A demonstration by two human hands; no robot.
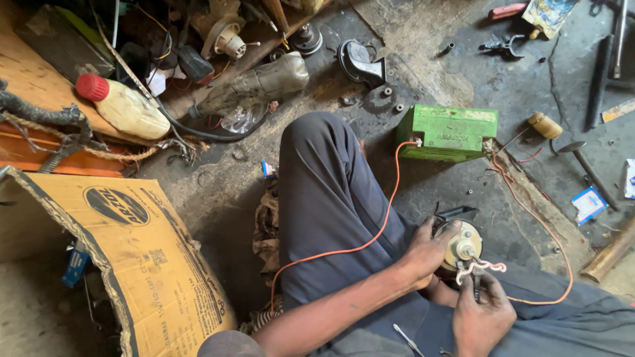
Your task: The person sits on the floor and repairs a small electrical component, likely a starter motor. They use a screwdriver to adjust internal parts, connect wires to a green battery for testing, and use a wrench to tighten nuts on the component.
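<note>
Left hand clamps the round horn steady; right hand seemingly pinches a thin tool (partly hidden) against its terminal.

The left hand grips the rim of a round cream-coloured horn held over the person's lap, while the right hand pinches a small tool against white wire ends at its centre. An orange wire runs across the dark trousers to a green battery on the concrete floor (a wooden-handled screwdriver lies just beside it).
</note>
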